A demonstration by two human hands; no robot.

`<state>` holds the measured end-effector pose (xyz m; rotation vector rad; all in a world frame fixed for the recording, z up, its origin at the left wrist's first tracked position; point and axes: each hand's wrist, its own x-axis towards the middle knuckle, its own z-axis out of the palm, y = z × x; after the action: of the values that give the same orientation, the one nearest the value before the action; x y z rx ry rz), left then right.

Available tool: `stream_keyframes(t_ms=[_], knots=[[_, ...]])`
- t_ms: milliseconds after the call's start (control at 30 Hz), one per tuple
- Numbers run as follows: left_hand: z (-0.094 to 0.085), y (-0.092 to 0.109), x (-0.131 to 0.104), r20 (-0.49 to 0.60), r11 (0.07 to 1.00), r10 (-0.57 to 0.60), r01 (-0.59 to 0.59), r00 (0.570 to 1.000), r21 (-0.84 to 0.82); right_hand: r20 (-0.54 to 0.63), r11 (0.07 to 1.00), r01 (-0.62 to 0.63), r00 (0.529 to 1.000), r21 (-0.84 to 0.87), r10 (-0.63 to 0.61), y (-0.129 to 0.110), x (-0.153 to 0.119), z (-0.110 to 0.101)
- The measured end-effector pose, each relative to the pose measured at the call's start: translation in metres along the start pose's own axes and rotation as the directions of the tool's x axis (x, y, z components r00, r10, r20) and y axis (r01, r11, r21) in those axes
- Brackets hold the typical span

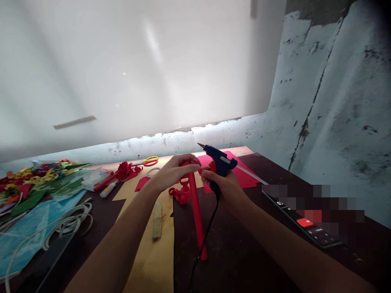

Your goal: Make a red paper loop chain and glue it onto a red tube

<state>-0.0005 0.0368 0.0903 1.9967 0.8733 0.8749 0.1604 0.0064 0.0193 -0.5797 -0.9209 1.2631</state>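
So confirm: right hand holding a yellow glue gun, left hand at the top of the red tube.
Not yellow: the head view shows a blue glue gun. The right hand holds it, the left hand at the top of the red tube.

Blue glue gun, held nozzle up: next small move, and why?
Probably press the curled red strip against the top of the red tube with the left hand. That hand is already at the tube's top, the strip's curls hang beside the tube, and the glue gun in the right hand points its nozzle up, away from both.
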Motion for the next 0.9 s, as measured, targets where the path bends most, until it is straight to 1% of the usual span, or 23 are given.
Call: stream_keyframes(t_ms=[67, 133, 233, 367, 467, 533, 600, 700, 800, 900], knots=[[0.003, 0.005, -0.003, -0.011, 1.0, -0.002, 0.002, 1.0, 0.026, 0.014, 1.0, 0.008, 1.0, -0.012, -0.008, -0.001, 0.0, 0.0], [0.005, 0.008, -0.006, -0.024, 1.0, -0.016, 0.016, 1.0, 0.004, 0.01, 1.0, 0.012, 1.0, -0.013, -0.012, -0.001, 0.0, 0.0], [0.004, 0.006, -0.009, -0.05, 0.998, -0.046, 0.044, 0.998, -0.051, -0.048, 1.0, 0.003, 0.999, 0.0, -0.003, -0.002, 0.001, -0.001], [-0.003, -0.011, -0.014, -0.133, 0.989, -0.096, 0.08, 0.986, -0.122, -0.133, 0.998, -0.038, 0.99, 0.047, 0.044, -0.004, 0.005, -0.007], [-0.008, -0.028, -0.018, -0.171, 0.975, -0.15, 0.117, 0.974, -0.187, -0.156, 0.999, -0.043, 0.987, 0.028, 0.047, -0.01, 0.009, -0.014], [-0.009, -0.038, -0.02, -0.176, 0.966, -0.174, 0.133, 0.969, -0.223, -0.122, 0.998, -0.046, 0.992, -0.045, 0.04, -0.016, 0.011, -0.018], [-0.009, -0.045, -0.022, -0.174, 0.953, -0.189, 0.138, 0.966, -0.27, -0.063, 0.987, -0.068, 0.996, -0.147, 0.059, -0.022, 0.013, -0.022], [-0.008, -0.053, -0.024, -0.17, 0.916, -0.205, 0.128, 0.964, -0.381, 0.002, 0.953, -0.082, 0.996, -0.291, 0.086, -0.029, 0.015, -0.027], [-0.007, -0.057, -0.024, -0.154, 0.875, -0.198, 0.104, 0.968, -0.472, 0.058, 0.926, -0.066, 0.994, -0.371, 0.094, -0.033, 0.014, -0.029], [-0.007, -0.058, -0.024, -0.133, 0.853, -0.19, 0.096, 0.973, -0.512, 0.154, 0.905, -0.05, 0.98, -0.423, 0.126, -0.035, 0.009, -0.029]])
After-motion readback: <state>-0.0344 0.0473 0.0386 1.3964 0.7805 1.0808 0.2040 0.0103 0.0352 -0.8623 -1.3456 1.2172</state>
